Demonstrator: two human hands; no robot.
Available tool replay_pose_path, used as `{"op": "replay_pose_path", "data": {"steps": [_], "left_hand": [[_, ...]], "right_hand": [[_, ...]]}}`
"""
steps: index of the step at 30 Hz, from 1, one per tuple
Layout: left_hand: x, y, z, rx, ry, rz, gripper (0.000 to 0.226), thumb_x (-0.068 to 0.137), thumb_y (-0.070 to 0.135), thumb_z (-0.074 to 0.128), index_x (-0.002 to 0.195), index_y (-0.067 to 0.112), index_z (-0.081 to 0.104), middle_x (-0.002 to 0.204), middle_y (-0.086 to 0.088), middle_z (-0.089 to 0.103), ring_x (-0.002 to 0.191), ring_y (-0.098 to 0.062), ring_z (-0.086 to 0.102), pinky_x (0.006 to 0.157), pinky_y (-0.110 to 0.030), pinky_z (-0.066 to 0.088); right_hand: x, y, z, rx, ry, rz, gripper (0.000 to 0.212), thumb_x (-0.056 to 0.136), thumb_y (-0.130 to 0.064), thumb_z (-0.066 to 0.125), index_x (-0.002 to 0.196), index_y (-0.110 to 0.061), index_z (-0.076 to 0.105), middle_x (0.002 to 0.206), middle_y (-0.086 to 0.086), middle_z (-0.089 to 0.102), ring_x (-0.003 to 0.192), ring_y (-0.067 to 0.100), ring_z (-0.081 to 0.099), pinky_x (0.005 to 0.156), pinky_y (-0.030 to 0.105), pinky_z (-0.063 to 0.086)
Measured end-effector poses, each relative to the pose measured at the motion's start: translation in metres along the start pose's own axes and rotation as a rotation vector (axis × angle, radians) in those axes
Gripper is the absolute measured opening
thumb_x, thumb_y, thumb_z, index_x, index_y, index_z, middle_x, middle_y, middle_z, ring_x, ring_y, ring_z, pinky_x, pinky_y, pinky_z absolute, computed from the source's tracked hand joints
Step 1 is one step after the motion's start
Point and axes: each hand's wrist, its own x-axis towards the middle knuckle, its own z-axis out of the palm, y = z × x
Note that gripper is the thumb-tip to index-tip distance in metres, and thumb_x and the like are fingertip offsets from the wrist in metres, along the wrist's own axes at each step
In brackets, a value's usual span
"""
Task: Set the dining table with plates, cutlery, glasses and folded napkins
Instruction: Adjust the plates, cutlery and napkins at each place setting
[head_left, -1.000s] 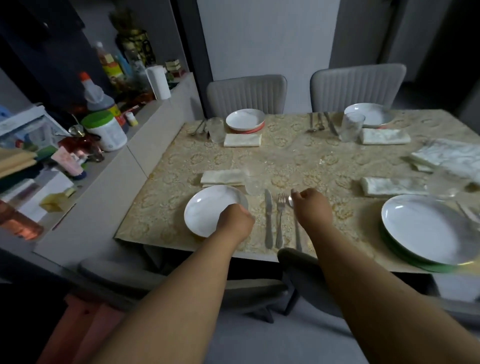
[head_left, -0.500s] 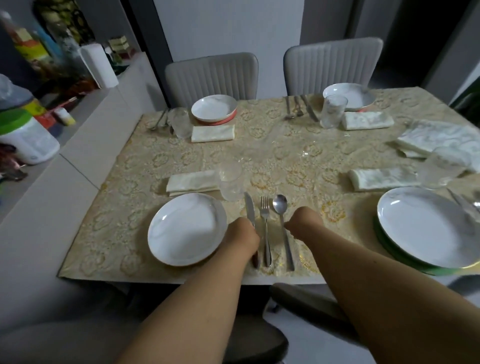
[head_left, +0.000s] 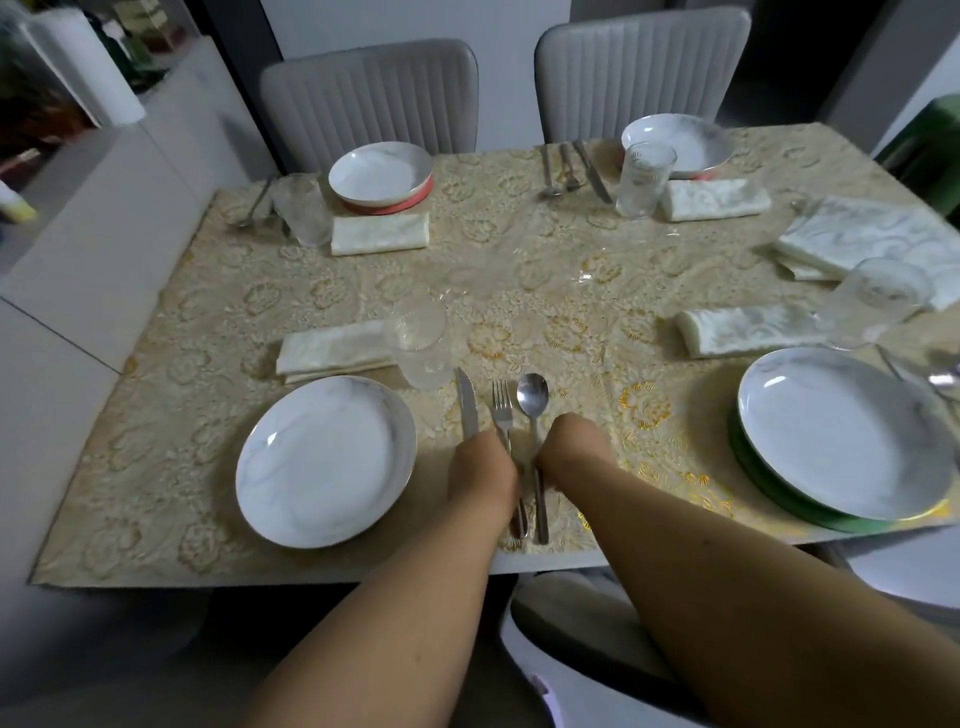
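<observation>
Gold-patterned cloth covers the surface (head_left: 363, 291), where near its front edge a knife (head_left: 467, 402), fork (head_left: 502, 410) and spoon (head_left: 533, 397) lie parallel, tips toward the far edge, handles beneath the left hand (head_left: 480, 470) and right hand (head_left: 571, 452), finger positions hidden.

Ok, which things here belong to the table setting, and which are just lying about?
Job:
- near-left white marbled plate
- steel knife, fork, spoon
- clear glass
- folded cream napkin
- left hand, right hand

Lying about:
- white paper roll on the counter
- grey ribbed chairs
</observation>
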Motion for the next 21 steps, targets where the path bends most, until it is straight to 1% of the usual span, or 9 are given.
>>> {"op": "replay_pose_path", "data": {"steps": [3,7,10,12,13,15,18,21], "left_hand": [[0.000,-0.001,0.002,0.016,-0.012,0.013,0.020,0.095,0.004,0.042,0.100,0.007,0.061,0.102,-0.014,0.064,0.093,-0.030,0.062,0.066,-0.030,0.041],[0.000,-0.001,0.000,0.014,-0.022,0.037,0.016,0.093,0.006,0.045,0.095,0.008,0.061,0.098,-0.013,0.065,0.087,-0.029,0.062,0.063,-0.030,0.041],[0.001,-0.008,-0.004,0.036,0.011,0.053,0.016,0.094,0.011,0.046,0.092,0.010,0.062,0.097,-0.012,0.066,0.085,-0.028,0.062,0.062,-0.030,0.041],[0.001,-0.013,-0.010,0.043,0.096,0.039,0.014,0.094,0.014,0.051,0.102,0.008,0.060,0.103,-0.011,0.064,0.093,-0.029,0.062,0.066,-0.031,0.043],[0.001,-0.015,-0.013,0.055,0.133,0.014,0.018,0.094,0.017,0.055,0.108,0.007,0.058,0.107,-0.011,0.062,0.098,-0.029,0.061,0.069,-0.032,0.044],[0.002,-0.018,-0.017,0.084,0.148,-0.021,0.022,0.094,0.016,0.055,0.113,0.006,0.055,0.113,-0.012,0.060,0.104,-0.029,0.059,0.076,-0.034,0.047],[0.003,-0.016,-0.017,0.115,0.115,-0.025,0.019,0.094,0.009,0.051,0.111,0.006,0.058,0.112,-0.012,0.062,0.103,-0.029,0.060,0.074,-0.032,0.046],[0.001,-0.016,-0.017,0.112,0.098,-0.036,0.019,0.095,0.008,0.049,0.110,0.005,0.059,0.110,-0.011,0.064,0.102,-0.028,0.061,0.069,-0.029,0.043]], "right_hand": [[0.000,0.001,0.000,0.020,-0.007,0.017,0.021,0.087,-0.002,0.054,0.070,-0.011,0.045,0.077,0.006,0.051,0.079,0.026,0.058,0.063,0.030,0.045],[0.000,0.001,-0.002,0.029,-0.006,0.019,0.014,0.087,-0.004,0.054,0.075,-0.009,0.048,0.077,0.006,0.052,0.074,0.024,0.054,0.061,0.029,0.043],[-0.002,0.003,-0.003,0.036,-0.018,0.038,0.018,0.085,-0.004,0.055,0.071,-0.010,0.046,0.077,0.006,0.054,0.073,0.024,0.055,0.061,0.028,0.043],[-0.003,0.005,-0.004,0.050,-0.022,0.054,0.021,0.084,-0.003,0.055,0.067,-0.011,0.044,0.072,0.005,0.053,0.068,0.022,0.054,0.058,0.027,0.041],[-0.003,0.006,-0.004,0.055,-0.023,0.059,0.022,0.084,-0.003,0.055,0.067,-0.011,0.044,0.070,0.004,0.052,0.067,0.021,0.054,0.056,0.026,0.040],[-0.002,0.006,-0.005,0.054,-0.018,0.067,0.022,0.084,-0.003,0.055,0.066,-0.011,0.045,0.068,0.004,0.051,0.069,0.022,0.055,0.057,0.026,0.041],[-0.004,0.006,-0.006,0.044,-0.005,0.067,0.024,0.085,-0.004,0.054,0.065,-0.011,0.044,0.067,0.003,0.049,0.070,0.023,0.054,0.060,0.026,0.040],[-0.006,0.007,-0.007,0.042,-0.006,0.074,0.024,0.085,-0.002,0.054,0.065,-0.011,0.044,0.067,0.003,0.049,0.067,0.021,0.053,0.057,0.026,0.040]]}}
